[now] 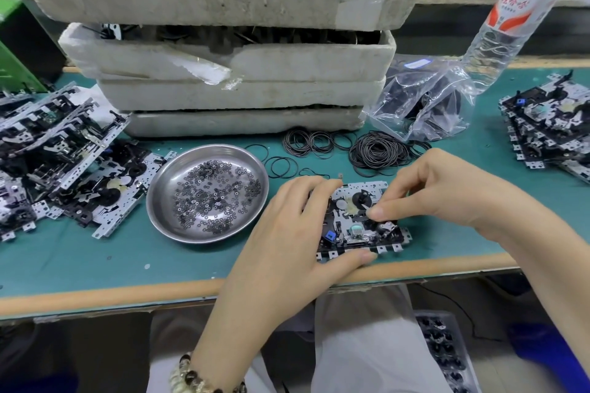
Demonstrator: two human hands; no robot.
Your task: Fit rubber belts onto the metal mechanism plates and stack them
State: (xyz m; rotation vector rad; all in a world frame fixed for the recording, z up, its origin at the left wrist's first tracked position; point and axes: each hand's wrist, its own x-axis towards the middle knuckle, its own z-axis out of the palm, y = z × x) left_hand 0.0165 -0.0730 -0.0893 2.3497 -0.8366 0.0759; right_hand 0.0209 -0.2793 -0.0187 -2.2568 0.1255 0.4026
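Head cam: mechanism plate [357, 228] lies at green bench's [95, 252] near edge. L hand [297, 220] grips its left end, thumb along near side. R hand [437, 191], fingers curled, pinches at plate's middle by black pulley [362, 198]. Loose rubber belts [376, 153] just behind.

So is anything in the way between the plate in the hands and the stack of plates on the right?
Nothing visible. The left hand and right hand hold the plate, and only bare green mat lies between it and the stack of plates on the right. The rubber belts and plastic bag sit further back.
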